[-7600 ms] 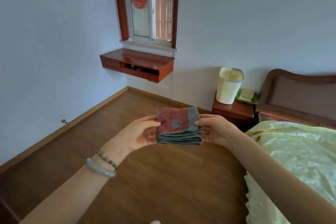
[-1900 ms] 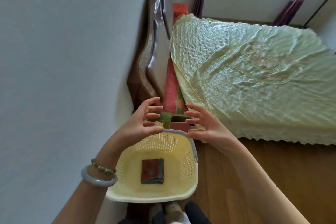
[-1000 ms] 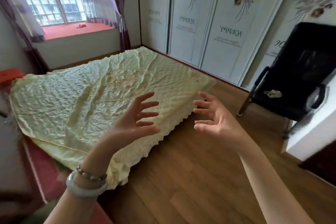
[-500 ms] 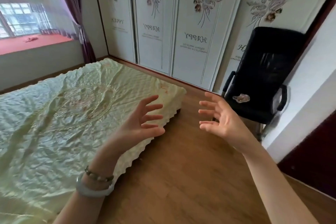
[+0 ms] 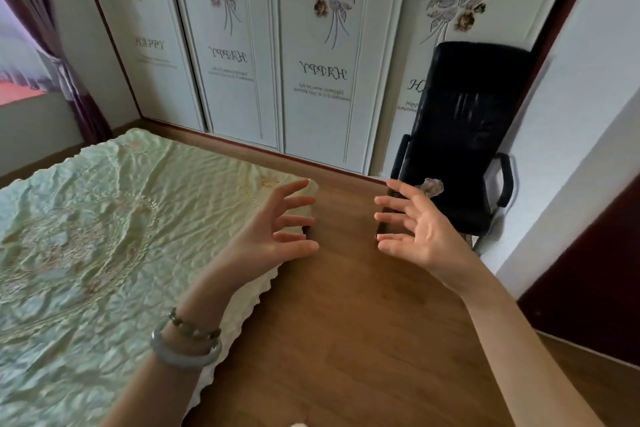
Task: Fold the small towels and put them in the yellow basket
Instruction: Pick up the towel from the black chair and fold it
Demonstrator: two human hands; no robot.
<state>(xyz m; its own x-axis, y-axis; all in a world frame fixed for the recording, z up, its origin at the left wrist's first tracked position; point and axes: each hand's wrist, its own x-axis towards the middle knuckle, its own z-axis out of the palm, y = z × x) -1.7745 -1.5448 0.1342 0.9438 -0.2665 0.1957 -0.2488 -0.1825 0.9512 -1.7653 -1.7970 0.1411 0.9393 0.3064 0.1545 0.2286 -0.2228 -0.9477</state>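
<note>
Wardrobe doors (image 5: 311, 62): white panels with flower prints and "HAPPY" lettering, filling the far wall.

Bed (image 5: 104, 236): pale green-yellow quilted cover, wrinkled, scalloped edge hanging over the near side. No towel shows on the part in view.

Floor (image 5: 346, 322): brown wood boards between the bed and the right wall.

Chair (image 5: 460, 135): black office chair, standing against the wardrobe on the right.

Curtain (image 5: 69, 80): dark purple, at the left edge beside a window.

Left hand (image 5: 273, 239): raised over the bed's corner, fingers spread and lightly bent, palm turned inward, holding nothing. Bracelets (image 5: 183, 347) on the wrist, one pale bangle and one beaded.

Right hand (image 5: 419, 236): raised over the floor in front of the chair, fingers spread, palm facing the left hand, also empty.

Small pale object (image 5: 431, 186): on the chair seat, just past the right fingertips. Possibly cloth, but too small and blurred to tell.

Task things: neither a small towel nor the yellow basket is in view, so their positions cannot be given from here.

Risks, as judged: with both hands empty and no towel sighted, the search could skip one lying outside the view or lost in the cover's wrinkles. The item on the chair could be taken for a towel when it is not. The basket being out of sight means a carry, and a loosely held fold could open on the way.
</note>
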